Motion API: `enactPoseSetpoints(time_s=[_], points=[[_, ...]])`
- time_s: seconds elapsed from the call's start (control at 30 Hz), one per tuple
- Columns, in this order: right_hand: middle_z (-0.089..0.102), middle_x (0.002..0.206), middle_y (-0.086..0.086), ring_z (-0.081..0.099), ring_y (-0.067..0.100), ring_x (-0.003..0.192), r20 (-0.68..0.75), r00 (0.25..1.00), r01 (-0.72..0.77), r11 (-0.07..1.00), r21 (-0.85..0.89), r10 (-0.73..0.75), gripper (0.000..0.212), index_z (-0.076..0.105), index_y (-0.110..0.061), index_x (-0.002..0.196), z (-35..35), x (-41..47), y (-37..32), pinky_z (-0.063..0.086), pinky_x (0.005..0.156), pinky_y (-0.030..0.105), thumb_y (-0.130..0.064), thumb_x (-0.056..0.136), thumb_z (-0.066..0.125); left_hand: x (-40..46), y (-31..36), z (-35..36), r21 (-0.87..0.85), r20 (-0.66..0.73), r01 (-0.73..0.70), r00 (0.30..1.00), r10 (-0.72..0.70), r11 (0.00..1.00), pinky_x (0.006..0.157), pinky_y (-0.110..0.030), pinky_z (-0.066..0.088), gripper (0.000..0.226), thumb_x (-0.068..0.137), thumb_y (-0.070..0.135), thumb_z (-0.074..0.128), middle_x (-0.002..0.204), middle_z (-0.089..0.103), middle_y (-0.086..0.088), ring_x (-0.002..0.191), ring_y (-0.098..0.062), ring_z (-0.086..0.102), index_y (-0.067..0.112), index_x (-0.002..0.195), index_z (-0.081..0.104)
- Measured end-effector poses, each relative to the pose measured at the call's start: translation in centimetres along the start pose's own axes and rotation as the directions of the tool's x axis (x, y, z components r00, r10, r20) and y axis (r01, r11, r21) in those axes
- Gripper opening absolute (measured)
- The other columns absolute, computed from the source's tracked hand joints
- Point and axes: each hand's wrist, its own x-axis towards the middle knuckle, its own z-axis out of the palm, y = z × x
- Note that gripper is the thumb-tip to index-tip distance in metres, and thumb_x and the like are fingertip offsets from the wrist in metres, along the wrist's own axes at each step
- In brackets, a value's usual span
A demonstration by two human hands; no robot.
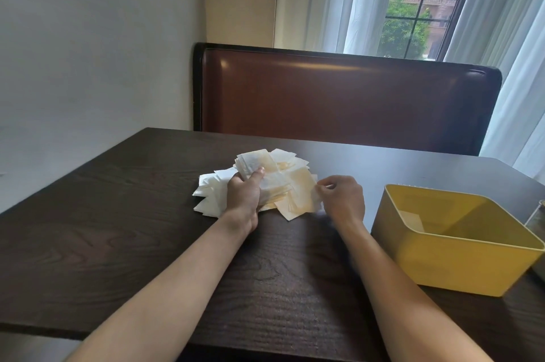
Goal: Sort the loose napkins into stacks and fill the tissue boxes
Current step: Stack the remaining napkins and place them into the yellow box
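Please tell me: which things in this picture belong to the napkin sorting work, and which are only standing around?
Belong to the job:
- pile of loose napkins on the table
- stack of napkins gripped by the left hand
- single napkin pinched by the right hand
- yellow box, open

Just there:
- dark table
- brown bench back
- curtains
- window

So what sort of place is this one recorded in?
Probably a restaurant or café booth: a padded brown bench seat faces a dark wooden table, loose napkins are heaped on it, and a curtained window shows a building outside.
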Motion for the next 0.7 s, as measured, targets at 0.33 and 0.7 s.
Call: enactPoseSetpoints(time_s=[0.33, 0.7], points=[[0.063, 0.094, -0.003, 0.066, 0.020, 0.091, 0.027, 0.995, -0.089, 0.731, 0.676, 0.097, 0.007, 0.062, -0.013, 0.103, -1.7, -0.7, -2.5, 0.055, 0.062, 0.017, -0.013, 0.099, 0.056, -0.8, -0.2, 0.6, 0.008, 0.093, 0.087, 0.992, -0.087, 0.996, 0.088, -0.043, 0.060, 0.028, 0.097, 0.035, 0.066, 0.100, 0.070, -0.008, 0.092, -0.025, 0.069, 0.010, 0.106, 0.057], [0.059, 0.097, 0.017, 0.066, 0.025, 0.081, 0.432, 0.901, -0.340, 0.545, 0.767, -0.046, 0.033, 0.063, -0.002, 0.124, -1.0, -2.2, -3.8, 0.060, 0.065, 0.025, 0.007, 0.093, 0.059, -1.6, 0.0, 0.8, -0.075, 0.258, 0.061, 0.965, -0.039, 0.995, 0.077, -0.037, 0.061, 0.053, 0.101, 0.055, 0.041, 0.097, 0.078, -0.009, 0.087, -0.024, 0.076, 0.010, 0.107, 0.068]])
